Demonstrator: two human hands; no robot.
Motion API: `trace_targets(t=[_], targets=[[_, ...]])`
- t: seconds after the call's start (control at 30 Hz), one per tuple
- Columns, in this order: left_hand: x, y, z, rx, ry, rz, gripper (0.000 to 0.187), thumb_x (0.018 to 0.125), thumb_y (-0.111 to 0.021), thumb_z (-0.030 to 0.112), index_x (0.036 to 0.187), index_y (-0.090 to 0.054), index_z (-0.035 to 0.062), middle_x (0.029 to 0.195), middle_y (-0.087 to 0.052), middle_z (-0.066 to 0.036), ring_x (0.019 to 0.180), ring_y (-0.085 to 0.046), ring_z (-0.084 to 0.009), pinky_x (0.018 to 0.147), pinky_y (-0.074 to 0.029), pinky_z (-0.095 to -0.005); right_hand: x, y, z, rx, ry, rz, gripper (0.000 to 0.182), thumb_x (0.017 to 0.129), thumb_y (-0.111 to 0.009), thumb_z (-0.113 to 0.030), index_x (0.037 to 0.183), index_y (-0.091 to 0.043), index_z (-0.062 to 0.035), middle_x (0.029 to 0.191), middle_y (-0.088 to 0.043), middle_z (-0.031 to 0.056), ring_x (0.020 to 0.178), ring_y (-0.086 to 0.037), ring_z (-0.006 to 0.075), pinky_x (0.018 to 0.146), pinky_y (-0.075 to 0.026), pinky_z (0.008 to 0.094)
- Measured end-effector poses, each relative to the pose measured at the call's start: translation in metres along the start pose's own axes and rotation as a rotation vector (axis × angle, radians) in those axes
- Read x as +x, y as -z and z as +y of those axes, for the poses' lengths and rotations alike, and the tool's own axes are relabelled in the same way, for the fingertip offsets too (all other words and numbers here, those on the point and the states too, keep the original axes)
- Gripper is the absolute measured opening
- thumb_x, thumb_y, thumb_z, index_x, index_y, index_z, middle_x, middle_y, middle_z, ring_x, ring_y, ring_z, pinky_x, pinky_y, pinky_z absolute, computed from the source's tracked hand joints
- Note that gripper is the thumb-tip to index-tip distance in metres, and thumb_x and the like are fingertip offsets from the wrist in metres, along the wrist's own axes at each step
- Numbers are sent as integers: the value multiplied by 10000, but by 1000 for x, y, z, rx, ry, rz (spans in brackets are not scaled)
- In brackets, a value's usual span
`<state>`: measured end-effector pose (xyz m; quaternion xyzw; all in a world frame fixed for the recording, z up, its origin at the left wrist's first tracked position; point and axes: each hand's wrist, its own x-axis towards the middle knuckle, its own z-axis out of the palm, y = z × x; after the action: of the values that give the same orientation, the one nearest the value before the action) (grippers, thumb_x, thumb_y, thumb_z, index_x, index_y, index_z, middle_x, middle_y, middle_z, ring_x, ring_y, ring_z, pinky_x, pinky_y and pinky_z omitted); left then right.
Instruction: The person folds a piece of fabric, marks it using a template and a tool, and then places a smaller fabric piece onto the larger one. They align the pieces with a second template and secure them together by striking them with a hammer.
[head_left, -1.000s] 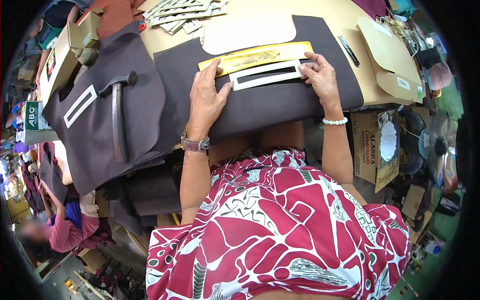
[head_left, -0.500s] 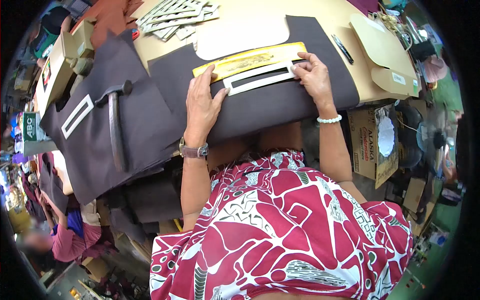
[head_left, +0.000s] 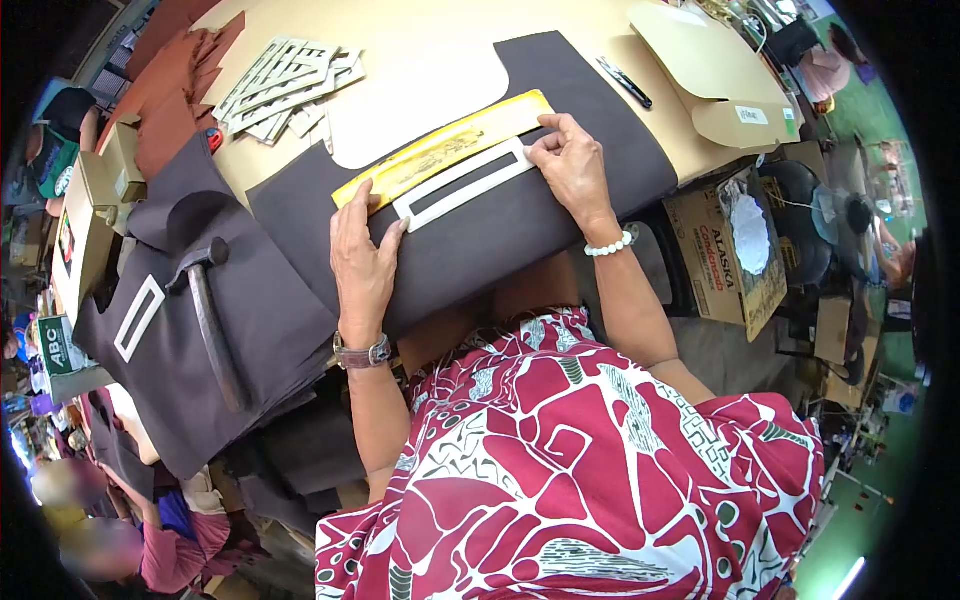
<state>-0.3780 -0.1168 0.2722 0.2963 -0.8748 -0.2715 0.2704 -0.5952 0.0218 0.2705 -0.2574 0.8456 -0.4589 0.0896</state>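
Observation:
A white rectangular frame [head_left: 470, 198] with a long slot lies on a dark brown, leather-like sheet [head_left: 480, 255]. Along its far side runs a yellow strip [head_left: 440, 150] with dark smudges. My left hand [head_left: 362, 260] has its thumb on the frame's left end, while its fingers reach the strip's left end. At the other end, my right hand [head_left: 572, 175] pinches the frame between thumb and fingers, its index finger at the strip's right tip. A hammer [head_left: 212, 320] lies to the left on more dark sheets, beside a second white frame [head_left: 146, 327].
A pile of pale slotted frames [head_left: 290, 85] lies at the table's back left, near reddish-brown pieces [head_left: 185, 95]. A black cutter [head_left: 625, 82] and an opened cardboard box [head_left: 705, 60] are at the right. Another person's pink sleeve [head_left: 175, 550] shows at lower left.
The view has turned and shifted, so the table appears moved left. Both hands keep nearly the same places on the frame and the yellow strip.

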Motion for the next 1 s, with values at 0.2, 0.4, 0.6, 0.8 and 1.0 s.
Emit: trace_targets(t=[0.2,0.4,0.6,0.8,1.0], targets=[[0,4,4,-16,6,2,469,746,-688,68,1189,-542,22,1046,-592,-123,980,-528,-290,872,-423,-366,-4,-2,-6,-51,2,-4,282,748,-652,-110,1017,-618,-35,798,-681,97,747,-658,244,708,-503,341],[-8,-1,4,357,-360,-25,176,821,-584,68,982,-651,47,1077,-599,-83,1066,-508,-296,914,-391,-427,-15,-12,-5,-561,545,128,79,805,-567,-94,789,-632,-51,860,-610,98,806,-599,266,712,-469,399],[-25,-2,5,439,-295,-149,349,838,-543,102,1186,-571,85,1277,-513,-55,1258,-381,-319,1019,-253,-595,-64,-58,-48,-198,848,-110,238,819,-473,-96,986,-604,11,999,-621,145,918,-589,301,852,-417,474],[-20,3,7,492,-318,-192,357,833,-526,80,1187,-569,90,1275,-508,-45,1268,-370,-317,1021,-215,-639,-70,-65,-31,-362,725,-224,446,848,-440,-81,1276,-439,48,1236,-555,181,1204,-501,261,1053,-296,501],[-18,4,4,507,-330,-220,360,836,-512,71,1190,-570,100,1272,-513,-43,1267,-373,-318,1024,-203,-649,-37,-26,5,-538,562,-20,411,846,-383,-15,1248,-469,-25,1221,-580,114,1143,-545,240,1048,-288,532]])
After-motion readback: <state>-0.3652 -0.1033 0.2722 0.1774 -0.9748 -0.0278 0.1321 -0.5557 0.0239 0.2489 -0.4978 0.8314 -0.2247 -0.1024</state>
